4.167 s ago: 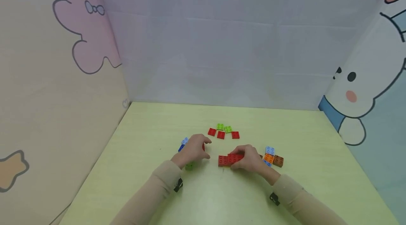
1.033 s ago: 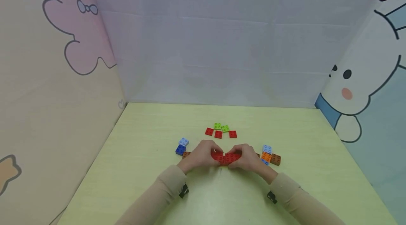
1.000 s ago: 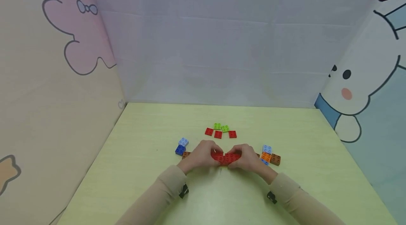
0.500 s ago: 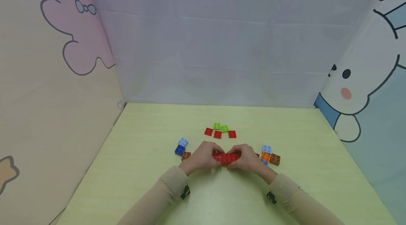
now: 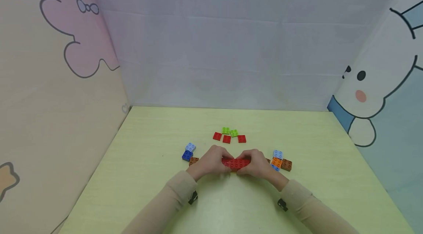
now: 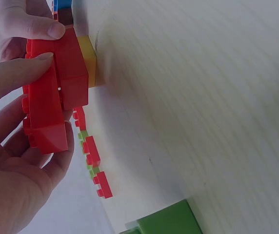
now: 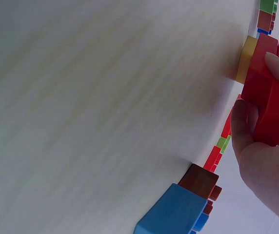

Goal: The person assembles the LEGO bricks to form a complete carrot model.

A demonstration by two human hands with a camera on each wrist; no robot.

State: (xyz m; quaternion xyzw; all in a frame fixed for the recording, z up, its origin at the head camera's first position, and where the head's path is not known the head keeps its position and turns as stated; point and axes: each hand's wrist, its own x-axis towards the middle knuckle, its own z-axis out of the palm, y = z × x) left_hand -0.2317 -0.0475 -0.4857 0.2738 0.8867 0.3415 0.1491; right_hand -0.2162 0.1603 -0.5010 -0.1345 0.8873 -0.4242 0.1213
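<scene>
In the head view, a red toy-brick stack (image 5: 235, 164) stands at the middle of the table, with both hands around it. My left hand (image 5: 213, 160) pinches the red brick (image 6: 47, 109) at the stack's upper left, thumb on its near side. Fingers of my right hand (image 5: 256, 164) grip the right end, where another upper red brick (image 7: 275, 114) sits. Beneath both, in the left wrist view, lies a lower red brick (image 6: 73, 73) with a yellow brick (image 6: 88, 61) under it. The hands hide both ends of the stack in the head view.
Flat red bricks (image 5: 226, 139) and light-green bricks (image 5: 234, 133) lie behind the stack. Light-blue (image 5: 190, 147), dark-blue (image 5: 187, 155) and brown bricks (image 5: 194, 161) stand left. Orange (image 5: 276, 163), light-blue (image 5: 278, 154) and brown bricks (image 5: 286, 165) stand right. A green brick (image 6: 171, 219) shows in the left wrist view.
My left hand, earlier reaching at the left bricks, has come right with a red brick to the stack. The gap between the two upper red bricks has closed. My right hand has kept its grip.
</scene>
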